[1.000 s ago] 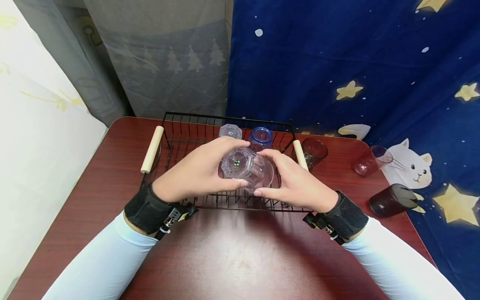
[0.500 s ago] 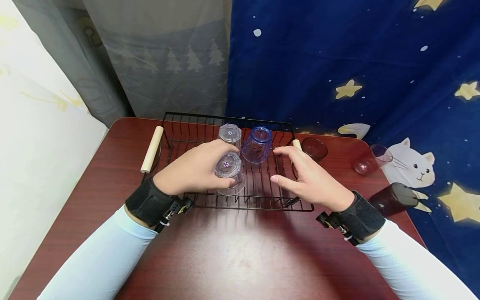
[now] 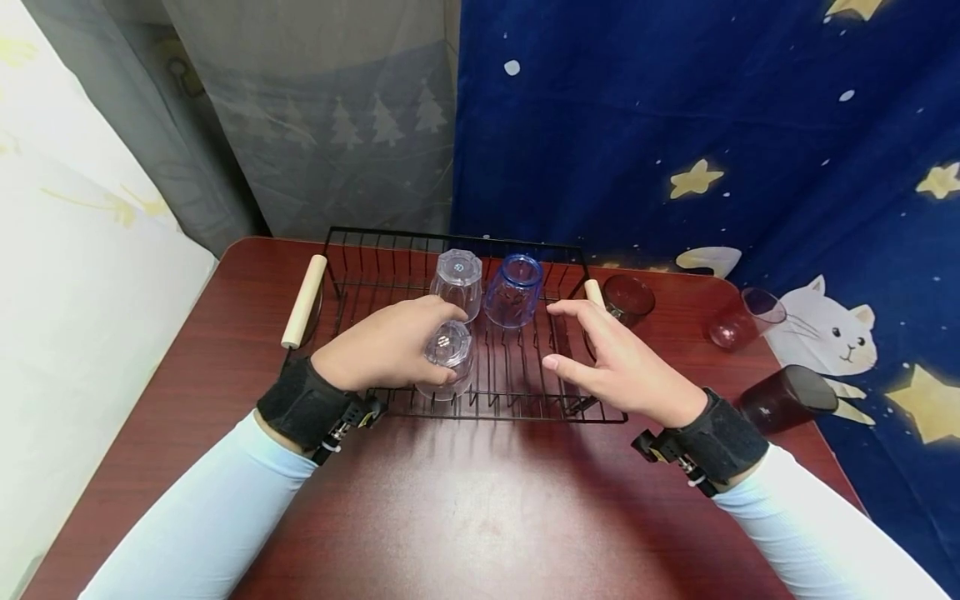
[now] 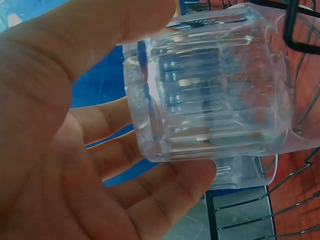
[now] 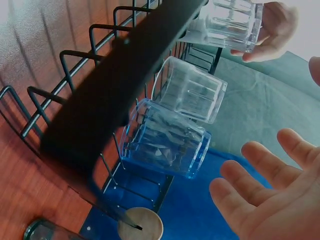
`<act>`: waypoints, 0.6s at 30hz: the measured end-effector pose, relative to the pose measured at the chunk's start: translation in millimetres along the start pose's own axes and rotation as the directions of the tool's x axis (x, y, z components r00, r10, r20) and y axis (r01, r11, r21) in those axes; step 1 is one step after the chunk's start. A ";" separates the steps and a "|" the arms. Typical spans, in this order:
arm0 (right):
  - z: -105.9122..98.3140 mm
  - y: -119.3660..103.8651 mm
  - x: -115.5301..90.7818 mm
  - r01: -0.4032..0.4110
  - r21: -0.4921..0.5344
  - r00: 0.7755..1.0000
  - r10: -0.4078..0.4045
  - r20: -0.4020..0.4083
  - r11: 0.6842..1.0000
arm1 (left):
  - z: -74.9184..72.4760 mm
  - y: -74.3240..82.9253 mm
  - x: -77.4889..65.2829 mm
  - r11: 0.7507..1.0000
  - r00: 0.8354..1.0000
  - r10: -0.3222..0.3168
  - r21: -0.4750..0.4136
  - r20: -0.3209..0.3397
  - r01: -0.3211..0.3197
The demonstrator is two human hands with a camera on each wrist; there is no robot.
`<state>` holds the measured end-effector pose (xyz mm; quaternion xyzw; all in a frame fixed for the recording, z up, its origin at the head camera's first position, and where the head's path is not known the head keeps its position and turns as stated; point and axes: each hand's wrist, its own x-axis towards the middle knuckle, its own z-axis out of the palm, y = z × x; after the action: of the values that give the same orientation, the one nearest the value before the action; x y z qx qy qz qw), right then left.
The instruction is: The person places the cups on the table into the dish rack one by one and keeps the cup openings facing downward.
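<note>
My left hand [image 3: 393,346] grips a clear faceted glass [image 3: 452,348], thumb on the near side and fingers round the far side. This glass is upside down, low at the front of the black wire dish rack [image 3: 517,367]; in the left wrist view its base [image 4: 142,95] lies toward my palm. Behind it stands another inverted clear glass [image 3: 458,283], with an inverted blue glass [image 3: 514,292] to its right. My right hand [image 3: 618,358] hovers over the rack's right end, holding nothing, its fingers [image 5: 262,165] apart from the glasses.
Wooden handles [image 3: 305,302] flank the rack. Right of it, on the reddish-brown table [image 3: 480,517], stand a dark glass [image 3: 630,300], a pinkish clear glass [image 3: 742,319] and a black cup [image 3: 783,402]. Curtains [image 3: 600,125] hang behind the table.
My right hand has let go of the clear glass and drawn back to the right, then stayed there. My left hand has carried the glass left and slightly toward me.
</note>
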<state>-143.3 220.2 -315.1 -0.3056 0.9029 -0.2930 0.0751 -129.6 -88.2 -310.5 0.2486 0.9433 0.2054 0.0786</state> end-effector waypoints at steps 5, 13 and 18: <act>2.1 1.5 -0.9 0.017 0.003 1.000 -0.017 -0.009 1.000 | 3.2 0.4 1.3 1.000 1.000 -0.001 0.007 0.017 0.000; 2.8 2.7 -2.5 -0.004 0.020 1.000 0.004 -0.003 1.000 | 3.8 3.7 4.9 0.999 1.000 -0.011 0.039 0.026 0.010; 4.3 3.5 -1.7 -0.007 0.021 1.000 0.007 0.006 1.000 | 4.4 3.6 5.4 0.998 0.999 -0.036 0.047 0.038 0.034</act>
<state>-142.4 221.4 -320.7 -0.3026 0.9005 -0.3012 0.0819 -131.6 -81.1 -313.1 0.2377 0.9504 0.1769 0.0949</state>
